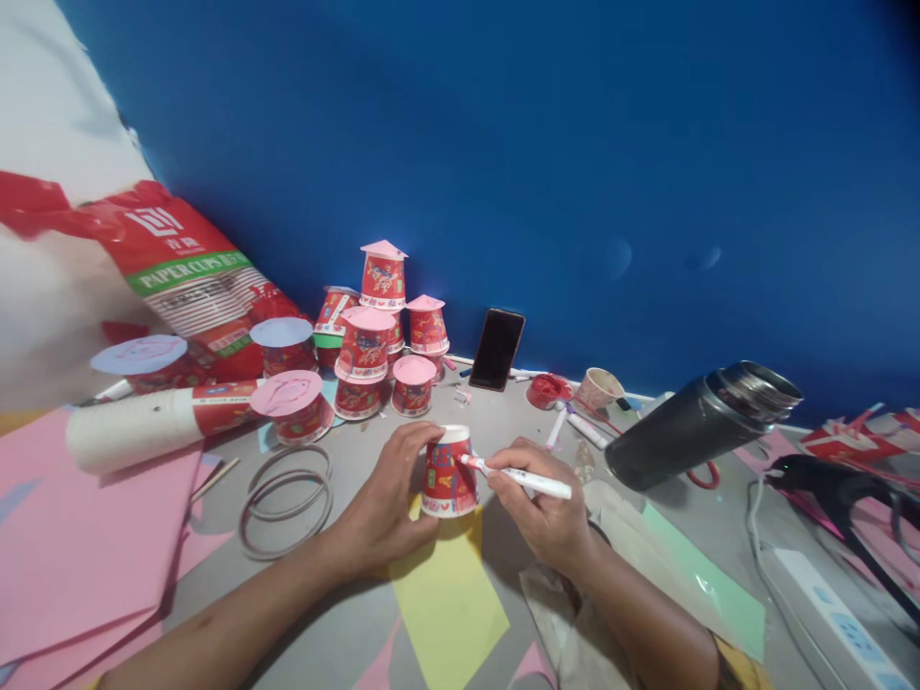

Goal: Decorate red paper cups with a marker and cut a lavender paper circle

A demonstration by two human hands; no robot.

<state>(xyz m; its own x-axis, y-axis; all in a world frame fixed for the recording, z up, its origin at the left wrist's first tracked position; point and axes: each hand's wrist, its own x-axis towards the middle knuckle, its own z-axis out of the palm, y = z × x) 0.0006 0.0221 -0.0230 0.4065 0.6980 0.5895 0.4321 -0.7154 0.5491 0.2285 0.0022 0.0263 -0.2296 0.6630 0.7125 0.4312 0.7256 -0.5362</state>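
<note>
A red patterned paper cup (pixel 449 470) stands upside down in the middle, over the edge of a yellow paper sheet (pixel 452 594). My left hand (pixel 392 498) is closed around the cup's left side, thumb low and fingers near its top. In my right hand (pixel 539 508) is a white marker (pixel 536 481), pinched between thumb and fingers. Its red tip end reaches the cup's right side; whether it touches cannot be made out. Behind the cup, a stack of similar upturned cups (pixel 361 350) carries pink paper discs and cone tops.
On the left lie a paper cup bag (pixel 208 287), a sleeve of cups (pixel 144 426), pink paper (pixel 86 537) and grey rings (pixel 287 503). A phone (pixel 497 350) leans on the blue wall. To the right are a dark bottle (pixel 690 426), loose markers (pixel 586 426) and a power strip (pixel 838 613).
</note>
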